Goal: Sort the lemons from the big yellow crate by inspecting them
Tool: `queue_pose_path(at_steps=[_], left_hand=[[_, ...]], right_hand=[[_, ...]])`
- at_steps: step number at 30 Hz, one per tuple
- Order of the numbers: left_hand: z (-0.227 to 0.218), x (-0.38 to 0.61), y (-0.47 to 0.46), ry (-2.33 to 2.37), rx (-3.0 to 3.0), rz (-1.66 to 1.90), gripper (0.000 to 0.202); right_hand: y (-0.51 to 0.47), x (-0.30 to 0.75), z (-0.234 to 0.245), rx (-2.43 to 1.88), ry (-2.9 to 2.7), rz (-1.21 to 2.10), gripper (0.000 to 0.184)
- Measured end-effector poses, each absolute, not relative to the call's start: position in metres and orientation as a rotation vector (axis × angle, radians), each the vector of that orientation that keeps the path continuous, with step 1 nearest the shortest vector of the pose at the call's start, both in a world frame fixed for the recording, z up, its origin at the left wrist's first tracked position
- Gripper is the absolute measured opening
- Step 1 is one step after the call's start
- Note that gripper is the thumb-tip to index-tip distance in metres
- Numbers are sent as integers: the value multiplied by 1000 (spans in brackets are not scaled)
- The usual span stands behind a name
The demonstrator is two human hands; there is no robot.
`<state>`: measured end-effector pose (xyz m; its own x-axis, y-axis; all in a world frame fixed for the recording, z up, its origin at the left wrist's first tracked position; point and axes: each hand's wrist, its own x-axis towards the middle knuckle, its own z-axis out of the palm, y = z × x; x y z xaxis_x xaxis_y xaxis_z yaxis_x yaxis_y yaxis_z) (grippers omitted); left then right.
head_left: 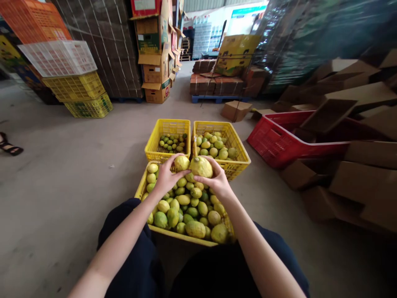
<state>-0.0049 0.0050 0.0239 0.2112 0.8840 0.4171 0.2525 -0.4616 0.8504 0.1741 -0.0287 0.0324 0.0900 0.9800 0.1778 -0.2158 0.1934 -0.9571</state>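
Observation:
My left hand [167, 178] is closed around a yellow lemon [181, 163]. Beside it my right hand [221, 182] grips a larger, bumpy yellow lemon [201, 167]. Both fruits are held up side by side above the near yellow crate [182, 238], which is full of yellow and green lemons [195, 229] of mixed sizes. Just beyond stand two more yellow crates. The far left crate [167, 157] has small, mostly green lemons [170, 142] on its bottom; the far right crate [238, 165] contains larger yellow-green ones [214, 152].
A red crate [266, 140] with cardboard boxes [366, 182] heaped in and around it is on the right. Stacked plastic crates [77, 87] stand at the left. Cartons on a blue pallet [217, 99] are farther back. A sandaled foot [12, 149] shows at the left edge.

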Motion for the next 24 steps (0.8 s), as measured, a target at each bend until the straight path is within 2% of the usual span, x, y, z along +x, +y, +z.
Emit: queue_pose_path(at_steps=[6, 15, 20, 24], left_hand=[[30, -11, 6, 1091, 2032, 1289, 44], [25, -8, 5, 1047, 2085, 1316, 46], [23, -7, 6, 1019, 1900, 1261, 61], [14, -5, 13, 1055, 1625, 1095, 62]], right_hand=[[-27, 171, 29, -918, -1094, 1098, 69], [-28, 173, 27, -953, -1180, 966, 64], [-31, 173, 32, -950, -1131, 1064, 68], [-36, 169, 36, -968, -1063, 1184, 63]])
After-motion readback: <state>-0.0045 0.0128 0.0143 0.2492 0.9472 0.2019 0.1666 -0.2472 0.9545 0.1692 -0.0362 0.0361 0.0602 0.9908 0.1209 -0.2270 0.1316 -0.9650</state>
